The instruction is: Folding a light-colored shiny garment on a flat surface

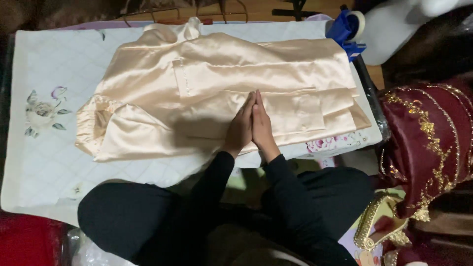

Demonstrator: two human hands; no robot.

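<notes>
On a white quilted cloth (44,162) with printed flowers, a cream satin garment (207,83) is laid flat, spread across most of the upper half of the view. Its collar is turned toward the far edge, a chest pocket is seen near the middle, and one sleeve with a gathered cuff is folded in at the left. A second folded layer of the same satin is seen at the right end.

The left hand (240,125) and the right hand (262,127) are placed side by side on the garment near its near edge, inner edges touching. The fingers (249,106) of both are held straight and pressed together, flat on the fabric, pointing away from the body. Nothing is pinched or gripped. Both arms are covered by black sleeves (290,192).

Beyond the right end of the garment, a blue tape dispenser (347,29) is seen at the far corner of the cloth. At the right, a dark red fabric with gold embroidery (428,133) is draped, apart from the satin. Black-clothed knees are seen at the bottom, just below the cloth edge.
</notes>
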